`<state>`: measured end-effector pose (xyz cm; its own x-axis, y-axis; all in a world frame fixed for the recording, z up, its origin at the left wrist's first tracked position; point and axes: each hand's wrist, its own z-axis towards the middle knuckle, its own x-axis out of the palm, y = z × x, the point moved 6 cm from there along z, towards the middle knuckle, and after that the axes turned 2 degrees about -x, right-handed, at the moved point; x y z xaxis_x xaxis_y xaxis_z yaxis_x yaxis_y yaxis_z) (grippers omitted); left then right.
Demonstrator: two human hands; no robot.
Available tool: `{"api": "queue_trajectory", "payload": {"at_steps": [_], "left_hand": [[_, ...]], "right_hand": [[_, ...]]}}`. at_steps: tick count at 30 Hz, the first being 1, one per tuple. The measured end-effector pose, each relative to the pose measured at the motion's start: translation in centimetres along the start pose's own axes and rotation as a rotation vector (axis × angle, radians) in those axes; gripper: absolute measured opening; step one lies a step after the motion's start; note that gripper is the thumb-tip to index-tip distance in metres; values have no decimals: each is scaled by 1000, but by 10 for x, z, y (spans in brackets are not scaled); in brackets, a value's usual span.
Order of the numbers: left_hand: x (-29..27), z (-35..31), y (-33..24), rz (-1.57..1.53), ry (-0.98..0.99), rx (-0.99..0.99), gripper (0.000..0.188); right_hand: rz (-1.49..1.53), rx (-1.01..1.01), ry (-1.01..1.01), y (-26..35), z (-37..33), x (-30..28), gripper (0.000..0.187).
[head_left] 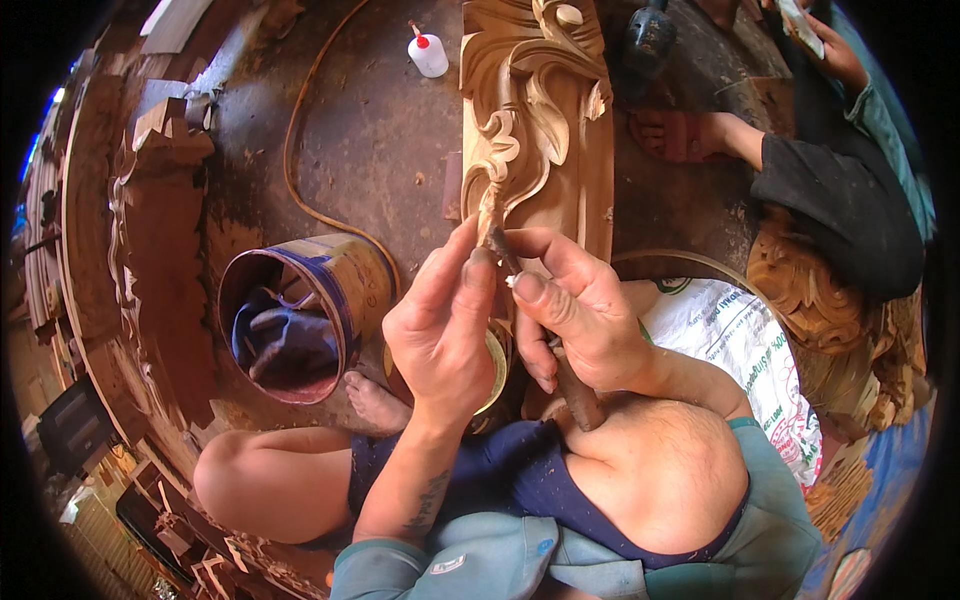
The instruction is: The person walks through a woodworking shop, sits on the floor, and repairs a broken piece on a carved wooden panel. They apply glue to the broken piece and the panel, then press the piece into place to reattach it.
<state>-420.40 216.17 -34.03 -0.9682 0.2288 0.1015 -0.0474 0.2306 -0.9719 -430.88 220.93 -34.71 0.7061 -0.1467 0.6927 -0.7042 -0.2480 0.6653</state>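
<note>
In front of my knees, my left hand (447,318) is closed, thumb and forefinger pinching a small pale wood piece (489,212). Close beside it, my right hand (590,325) grips a dark, slim tool with a brown rounded handle (578,395), which looks like a carving chisel. The handle's end rests by my bare thigh. The tool's upper end meets the pinched piece at my fingertips, and a white fleck sits by my right thumb. Behind the hands lies a carved wooden panel (540,120) with leaf scrolls; my fingers hide its near end.
On the left stand a bucket (365,275) holding dark blue cloth and a stack of timber (165,270). A white bottle (429,57) with a red cap is near an orange cord (292,150). To the right are a white printed sack (715,325), a carved block (800,285) and another person's leg (830,185).
</note>
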Motion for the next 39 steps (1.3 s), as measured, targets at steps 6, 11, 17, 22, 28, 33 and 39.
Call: {"api": "queue_trajectory", "payload": {"at_steps": [6,11,17,22,28,33,39], "left_hand": [[-2,-5,2,144,40,57,31],[-2,-9,2,359,12,175,31],[19,-16,-8,808,122,613,37],[25,-13,2,805,272,503,34],[18,-6,28,90,394,-270,24],[8,-7,58,-412,245,-575,27],[9,-4,68,-771,246,-703,20]], "right_hand": [[-106,23,-114,2,0,-7,24],[-357,-140,-235,8,5,-25,29],[-637,-222,-290,21,8,-40,24],[-984,-218,-225,33,3,-55,19],[-211,-80,-445,34,-7,-106,14],[-87,36,-473,24,-15,-108,22],[-214,-32,-563,18,-38,-132,19]]}}
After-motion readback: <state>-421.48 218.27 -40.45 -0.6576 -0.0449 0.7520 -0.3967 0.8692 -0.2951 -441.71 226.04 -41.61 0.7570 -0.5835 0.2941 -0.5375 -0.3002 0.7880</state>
